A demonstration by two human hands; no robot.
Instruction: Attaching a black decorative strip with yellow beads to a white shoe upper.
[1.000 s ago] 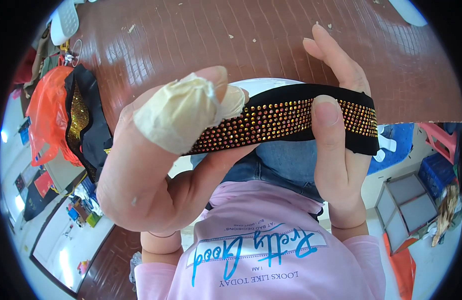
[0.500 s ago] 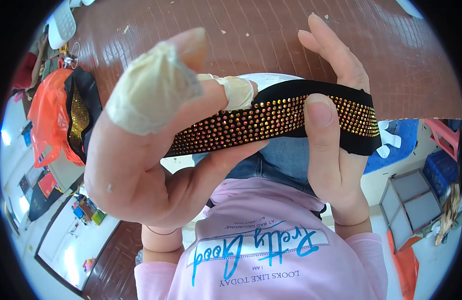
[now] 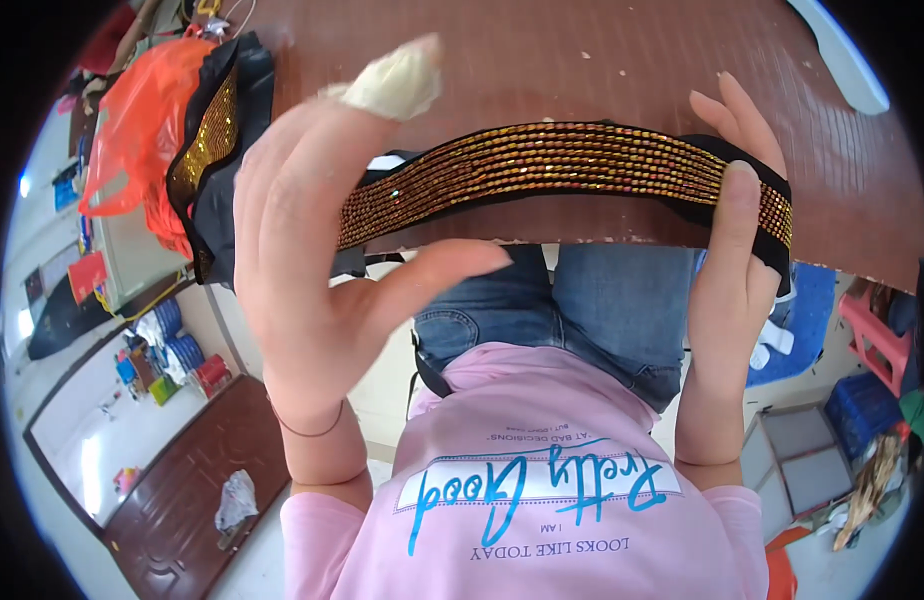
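Observation:
A black fabric band (image 3: 542, 160) set with rows of gold-red rhinestones arches across the middle, above the table's near edge. My right hand (image 3: 722, 270) grips its right end, thumb pressed flat on the stones and fingers behind. At the band's left part is my left hand (image 3: 307, 240), with thumb and fingers spread wide apart. Pale tape wraps a fingertip of that hand. The band passes behind the left hand, which hides where it continues.
The brown table (image 3: 502, 60) carries small scraps. At left lie a red plastic bag (image 3: 147, 130) and another black piece with gold stones (image 3: 210, 130). A white curved object (image 3: 842, 60) is at far right. A pink stool (image 3: 872, 335) and blue crate (image 3: 862, 400) stand at lower right.
Both hands and the band have moved farther from the camera, the right hand rightward. More of the band shows between the hands, and the left thumb and fingers are farther apart.

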